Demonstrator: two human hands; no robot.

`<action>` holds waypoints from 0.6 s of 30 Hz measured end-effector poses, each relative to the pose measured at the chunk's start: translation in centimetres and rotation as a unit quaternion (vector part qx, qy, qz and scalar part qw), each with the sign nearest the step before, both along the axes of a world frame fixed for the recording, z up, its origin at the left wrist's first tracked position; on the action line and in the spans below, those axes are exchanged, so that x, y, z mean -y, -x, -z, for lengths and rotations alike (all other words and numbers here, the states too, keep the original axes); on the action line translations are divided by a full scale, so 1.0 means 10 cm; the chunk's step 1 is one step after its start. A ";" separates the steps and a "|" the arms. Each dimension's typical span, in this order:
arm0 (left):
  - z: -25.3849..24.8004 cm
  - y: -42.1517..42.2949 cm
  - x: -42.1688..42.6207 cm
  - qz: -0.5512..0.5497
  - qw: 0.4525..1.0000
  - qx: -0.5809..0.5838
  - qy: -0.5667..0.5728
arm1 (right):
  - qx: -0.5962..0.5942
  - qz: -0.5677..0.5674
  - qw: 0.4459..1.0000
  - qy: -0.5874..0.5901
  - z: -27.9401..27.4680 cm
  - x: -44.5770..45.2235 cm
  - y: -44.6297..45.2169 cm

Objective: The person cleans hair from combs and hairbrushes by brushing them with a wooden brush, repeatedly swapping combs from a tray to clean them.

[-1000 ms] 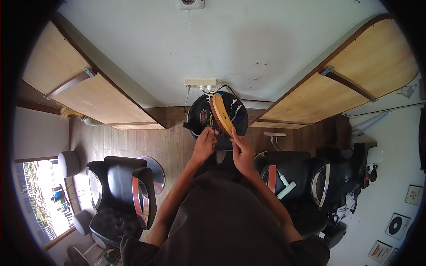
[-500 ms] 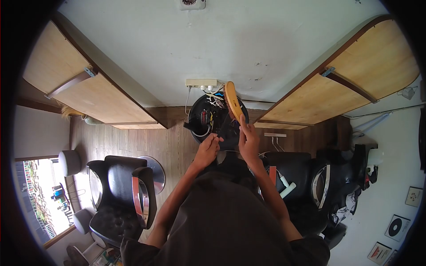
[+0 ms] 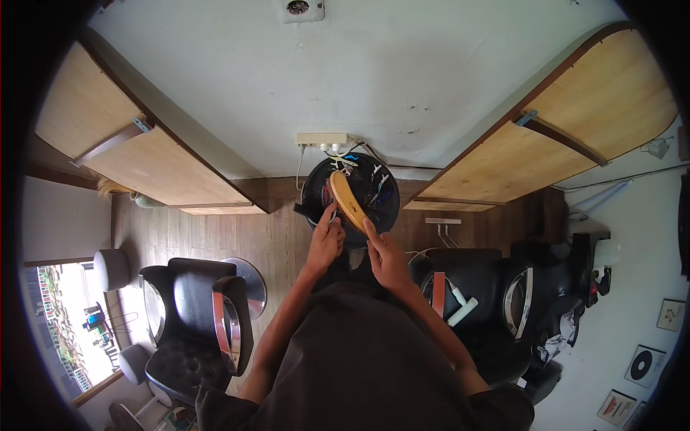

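In my right hand (image 3: 387, 257) is the handle end of a wooden brush (image 3: 346, 198), its thumb or finger laid along the pale curved back. The brush tilts up and to the left over a round black tray (image 3: 392, 212). My left hand (image 3: 327, 243) is closed with its fingers near the brush's bristle side; whatever they pinch is too small or hidden to name. Several hair clips (image 3: 378, 179) and other small tools lie in the tray beneath the brush. A black object (image 3: 307, 212) sits at the tray's left rim.
Behind the tray, a power strip (image 3: 322, 138) with plugs is fixed to the wall. Wooden panels (image 3: 165, 154) rise on both sides. A black salon chair (image 3: 194, 316) stands left; another (image 3: 471, 276) at right bears a white T-shaped object (image 3: 462, 312).
Both hands have shifted left, with the right moving lower. The brush has swung left and down over the tray, uncovering the clips on its right side.
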State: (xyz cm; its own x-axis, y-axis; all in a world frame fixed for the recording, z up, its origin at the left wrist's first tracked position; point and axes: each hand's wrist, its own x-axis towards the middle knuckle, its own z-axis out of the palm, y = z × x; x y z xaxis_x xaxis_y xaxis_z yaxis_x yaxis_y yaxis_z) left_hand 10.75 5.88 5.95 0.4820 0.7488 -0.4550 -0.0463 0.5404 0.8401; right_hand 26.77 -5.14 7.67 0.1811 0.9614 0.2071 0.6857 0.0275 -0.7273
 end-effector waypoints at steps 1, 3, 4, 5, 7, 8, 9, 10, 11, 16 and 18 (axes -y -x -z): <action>0.00 0.00 0.00 0.000 1.000 0.005 0.009 | -0.011 -0.003 1.000 -0.006 -0.01 0.01 0.00; -0.08 -0.01 0.02 0.000 1.000 0.010 0.018 | -0.006 0.012 1.000 -0.009 -0.02 -0.02 -0.04; -0.13 -0.01 0.04 0.017 1.000 0.011 0.009 | 0.000 0.025 1.000 -0.013 -0.02 -0.05 -0.07; -0.20 -0.01 0.05 0.034 0.999 0.013 0.000 | -0.001 0.024 1.000 -0.013 -0.02 -0.09 -0.12; -0.25 -0.03 0.09 0.047 0.999 0.014 -0.006 | 0.013 0.040 0.998 -0.050 -0.01 -0.18 -0.22; -0.27 -0.04 0.11 0.060 0.998 0.016 -0.012 | 0.012 0.040 0.998 -0.050 0.00 -0.21 -0.27; -0.27 -0.04 0.13 0.060 0.998 0.016 -0.013 | 0.023 0.051 0.997 -0.050 0.01 -0.25 -0.31; -0.27 -0.05 0.14 0.071 0.997 0.017 -0.010 | 0.035 0.062 0.996 -0.050 0.03 -0.28 -0.35; -0.27 -0.05 0.16 0.081 0.996 0.018 -0.007 | 0.034 0.062 0.996 -0.050 0.04 -0.31 -0.39; -0.30 -0.05 0.19 0.092 0.996 0.009 -0.005 | 0.069 0.089 0.994 -0.015 0.09 -0.42 -0.49; -0.29 -0.04 0.19 0.091 0.996 0.011 -0.005 | 0.089 0.089 0.992 -0.022 0.10 -0.40 -0.46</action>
State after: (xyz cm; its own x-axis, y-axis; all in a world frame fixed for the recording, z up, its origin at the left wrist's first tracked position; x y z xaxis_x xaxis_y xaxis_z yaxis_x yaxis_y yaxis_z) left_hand 11.13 4.00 8.82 0.6206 0.6516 -0.4363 0.0333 0.5339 0.8449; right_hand 31.38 -1.13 6.72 0.3045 0.9067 0.2917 0.8002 -0.0774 -0.5947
